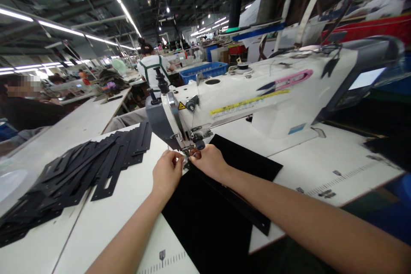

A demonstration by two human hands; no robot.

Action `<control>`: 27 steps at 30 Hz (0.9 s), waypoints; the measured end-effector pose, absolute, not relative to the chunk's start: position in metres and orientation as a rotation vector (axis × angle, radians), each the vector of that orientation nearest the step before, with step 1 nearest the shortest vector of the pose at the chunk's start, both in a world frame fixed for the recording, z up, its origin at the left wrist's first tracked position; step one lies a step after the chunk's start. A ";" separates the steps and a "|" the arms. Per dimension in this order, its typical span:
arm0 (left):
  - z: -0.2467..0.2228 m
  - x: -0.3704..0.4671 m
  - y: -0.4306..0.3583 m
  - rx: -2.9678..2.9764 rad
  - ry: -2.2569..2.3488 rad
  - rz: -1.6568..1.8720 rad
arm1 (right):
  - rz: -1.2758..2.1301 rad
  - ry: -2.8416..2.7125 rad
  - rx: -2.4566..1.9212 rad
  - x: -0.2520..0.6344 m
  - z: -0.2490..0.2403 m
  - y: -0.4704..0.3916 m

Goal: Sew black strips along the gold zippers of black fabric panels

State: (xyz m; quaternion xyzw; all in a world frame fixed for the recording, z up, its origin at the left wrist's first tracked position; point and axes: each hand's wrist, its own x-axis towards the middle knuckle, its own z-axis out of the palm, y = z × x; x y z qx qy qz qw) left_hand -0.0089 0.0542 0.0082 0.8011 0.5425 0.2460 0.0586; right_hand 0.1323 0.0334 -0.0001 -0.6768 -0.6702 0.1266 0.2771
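While both hands were up at the needle of the white sewing machine point(237, 87), black material point(208, 218) lay on the table point(99, 220), running from the needle toward the wearer. More black showed beyond the right forearm; couldn't tell if same piece. Left hand point(167, 174): thumb and index nearly together just left of the needle; couldn't tell what, if anything, they pinched. Right hand point(209, 160): fingers curled in by the needle, grip hidden, couldn't tell. Narrow black strip point(261, 224) sat on the material, partly hidden by that forearm. Pile of flat black pieces point(105, 162), some slotted, overlapped at left. Pink-handled snips point(284, 81) were on the machine's arm. Behind: blue basket point(205, 72), person in white top point(150, 66), back turned.
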 end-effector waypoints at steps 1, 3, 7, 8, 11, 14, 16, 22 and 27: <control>0.008 -0.009 0.054 2.434 1.650 0.733 | 0.347 -1.799 -1.819 0.132 0.000 0.033; 0.008 -0.008 0.054 2.445 1.665 0.719 | 0.350 -1.811 -1.818 0.131 0.000 0.033; 0.008 -0.008 0.053 2.447 1.661 0.734 | 0.322 -1.865 -1.805 0.132 0.002 0.029; 0.009 -0.009 0.053 2.444 1.650 0.745 | 0.314 -1.879 -1.805 0.132 0.003 0.029; 0.009 -0.011 0.053 2.429 1.603 0.789 | 0.291 -1.909 -1.820 0.137 0.003 0.030; 0.009 -0.012 0.053 2.412 1.557 0.834 | 0.259 -1.928 -1.838 0.141 0.003 0.033; 0.008 -0.012 0.053 2.403 1.531 0.854 | 0.237 -1.961 -1.818 0.143 0.002 0.035; 0.009 -0.012 0.052 2.379 1.489 0.907 | 0.185 -2.060 -1.751 0.138 0.000 0.035; 0.006 -0.012 0.052 2.367 1.456 0.917 | 0.097 -2.108 -1.746 0.135 0.000 0.033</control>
